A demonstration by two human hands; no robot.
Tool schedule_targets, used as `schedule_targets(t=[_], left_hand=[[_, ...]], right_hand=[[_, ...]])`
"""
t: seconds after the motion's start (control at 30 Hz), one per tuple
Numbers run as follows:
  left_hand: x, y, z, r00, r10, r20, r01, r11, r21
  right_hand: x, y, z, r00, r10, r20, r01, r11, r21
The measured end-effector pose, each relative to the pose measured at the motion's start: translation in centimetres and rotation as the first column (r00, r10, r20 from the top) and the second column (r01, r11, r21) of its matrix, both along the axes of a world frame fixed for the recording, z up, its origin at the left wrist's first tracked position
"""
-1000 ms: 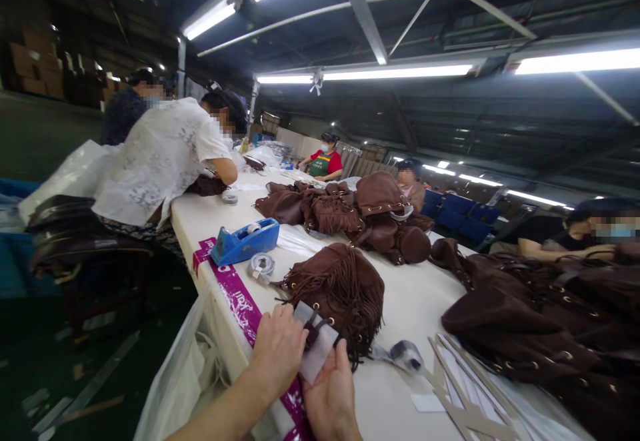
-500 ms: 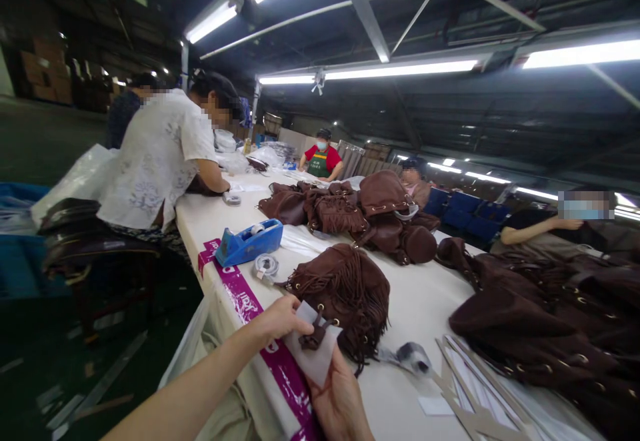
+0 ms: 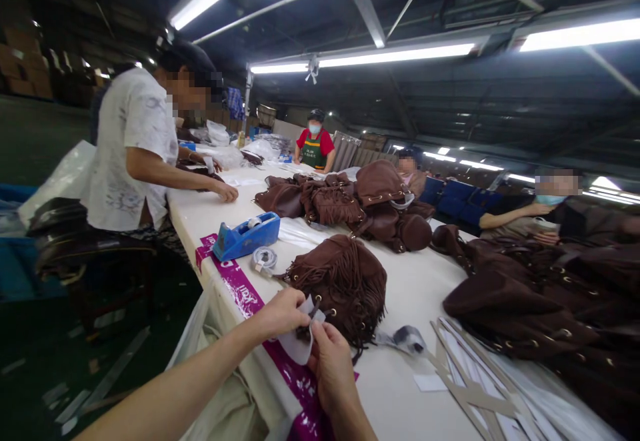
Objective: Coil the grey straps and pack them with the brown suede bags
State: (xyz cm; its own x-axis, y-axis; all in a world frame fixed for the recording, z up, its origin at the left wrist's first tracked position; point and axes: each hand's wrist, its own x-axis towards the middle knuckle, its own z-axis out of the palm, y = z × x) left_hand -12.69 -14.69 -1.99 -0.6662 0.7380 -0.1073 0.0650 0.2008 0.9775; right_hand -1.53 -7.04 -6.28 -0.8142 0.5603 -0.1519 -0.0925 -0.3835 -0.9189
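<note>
Left hand, right hand closer, pinching white paper on fringed bag

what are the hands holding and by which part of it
The left hand and right hand pinch a white sheet by its upper part, next to a small brown tab on the fringed suede bag; its lower part hangs free.

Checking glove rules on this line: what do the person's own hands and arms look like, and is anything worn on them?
The left hand and right hand are both bare: no gloves, and no ring or watch shows. The left forearm is bare too, with no sleeve in view.
</note>
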Motion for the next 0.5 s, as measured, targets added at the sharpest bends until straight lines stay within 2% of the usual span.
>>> schedule_targets(t=[0.1, 0.23, 0.4, 0.5], left_hand=[[0.2, -0.7, 0.8, 0.993, -0.052, 0.108, 0.050, 0.999, 0.014], [0.0, -1.5, 1.0, 0.917, -0.191, 0.349, 0.187, 0.981, 0.044], [0.4, -1.0, -0.6, 0.846, -0.222, 0.485, 0.189, 0.975, 0.116], [0.7, -0.3, -1.4, 0.821, -0.206, 0.533, 0.157, 0.978, 0.136]], right_hand=[[-0.4, 0.5, -0.3, 0.993, -0.104, 0.048, 0.089, 0.965, 0.247], [-0.5, 0.9, -0.4, 0.985, -0.167, 0.049, 0.142, 0.933, 0.330], [-0.3, 0.8, -0.3, 0.962, -0.262, 0.080, 0.176, 0.815, 0.552], [-0.2, 0.7, -0.2, 0.958, -0.275, 0.079, 0.179, 0.791, 0.584]])
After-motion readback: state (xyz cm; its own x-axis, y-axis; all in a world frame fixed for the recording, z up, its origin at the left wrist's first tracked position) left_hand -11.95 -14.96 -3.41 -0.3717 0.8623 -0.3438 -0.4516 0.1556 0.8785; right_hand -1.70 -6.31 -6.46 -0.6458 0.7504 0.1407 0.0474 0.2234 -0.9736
